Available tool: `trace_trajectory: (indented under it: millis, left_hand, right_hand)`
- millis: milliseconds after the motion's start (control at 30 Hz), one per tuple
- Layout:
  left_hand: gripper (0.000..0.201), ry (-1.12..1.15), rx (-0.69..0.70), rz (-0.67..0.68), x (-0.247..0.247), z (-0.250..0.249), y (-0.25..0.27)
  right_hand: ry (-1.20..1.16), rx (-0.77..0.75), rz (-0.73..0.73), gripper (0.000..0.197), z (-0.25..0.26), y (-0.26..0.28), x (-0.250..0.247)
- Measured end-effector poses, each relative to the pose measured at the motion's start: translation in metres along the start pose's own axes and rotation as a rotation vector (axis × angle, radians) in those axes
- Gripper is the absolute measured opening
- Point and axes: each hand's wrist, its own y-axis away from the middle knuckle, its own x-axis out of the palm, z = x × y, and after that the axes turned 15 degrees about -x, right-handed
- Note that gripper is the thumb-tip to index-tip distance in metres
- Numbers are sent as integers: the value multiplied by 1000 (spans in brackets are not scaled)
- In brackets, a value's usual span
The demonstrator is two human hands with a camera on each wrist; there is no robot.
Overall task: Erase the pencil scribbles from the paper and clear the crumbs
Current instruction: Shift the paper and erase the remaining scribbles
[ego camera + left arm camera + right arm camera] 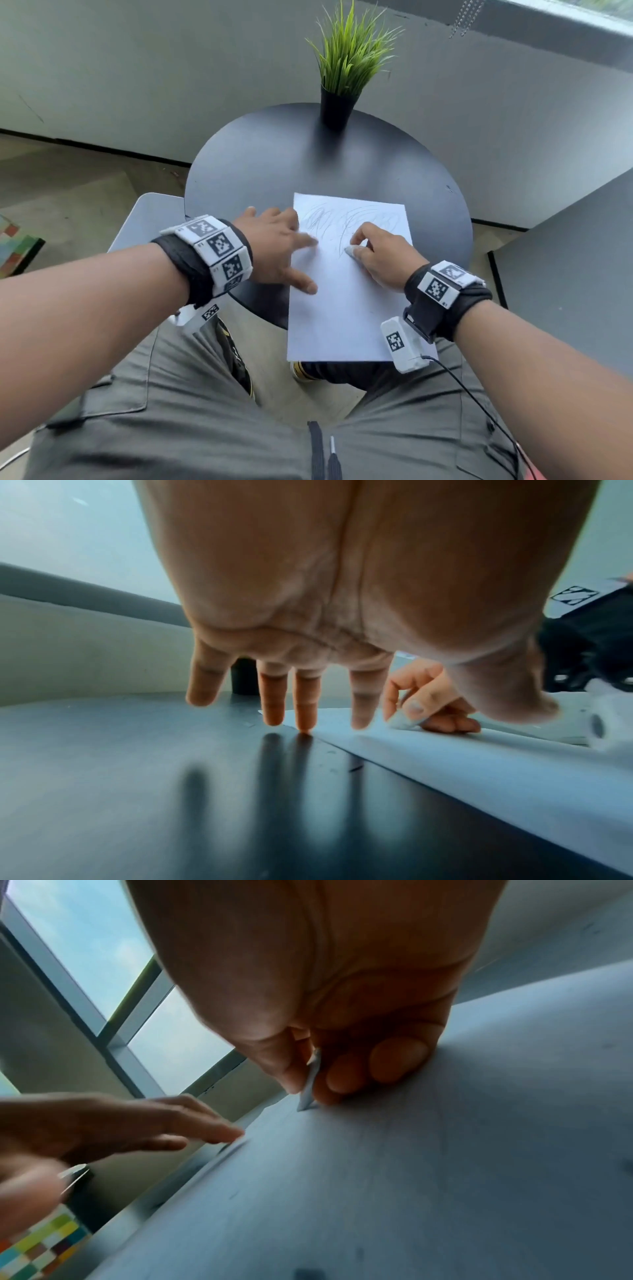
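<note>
A white sheet of paper point(346, 301) lies on the round black table point(274, 161), its near edge hanging over the table's front. Faint pencil scribbles point(342, 219) cover its upper part. My right hand point(376, 253) pinches a small white eraser point(351, 251) between thumb and fingers, its tip down on the paper point(411, 1177) among the scribbles; the eraser point(310, 1088) shows as a thin white wedge. My left hand point(277, 246) lies flat with fingers spread at the paper's left edge. In the left wrist view its fingertips point(304, 730) touch the table point(137, 777) and the paper's edge point(479, 764).
A green plant in a black pot point(337, 106) stands at the table's far side. A grey wall and a window sill lie behind. A second grey surface point(565, 274) is at the right. My lap is below the table's near edge.
</note>
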Motion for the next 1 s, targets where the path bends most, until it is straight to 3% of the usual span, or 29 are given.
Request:
trace_trajectory:
  millis: [67, 200, 333, 500, 633, 700, 800, 1000]
  left_hand:
    - [105, 75, -98, -61, 2, 6, -8]
    - [129, 76, -205, -26, 20, 10, -19]
    - [132, 79, -186, -12, 29, 9, -19]
    - [136, 66, -172, 2, 31, 5, -16]
    - [141, 51, -146, 25, 29, 5, -16]
    - [142, 42, -140, 32, 29, 6, -16]
    - [144, 30, -144, 49, 27, 5, -19]
    - [146, 10, -138, 53, 24, 2, -20]
  right_hand:
    - [11, -11, 68, 14, 3, 4, -1]
    - [147, 21, 88, 20, 9, 10, -2]
    - [365, -57, 116, 20, 16, 14, 2]
    - [332, -297, 113, 26, 45, 10, 10]
    - [457, -471, 229, 27, 56, 1, 22]
    - [518, -437, 235, 29, 52, -11, 20]
    - [533, -305, 132, 25, 41, -31, 9]
    - [598, -445, 283, 29, 55, -24, 26]
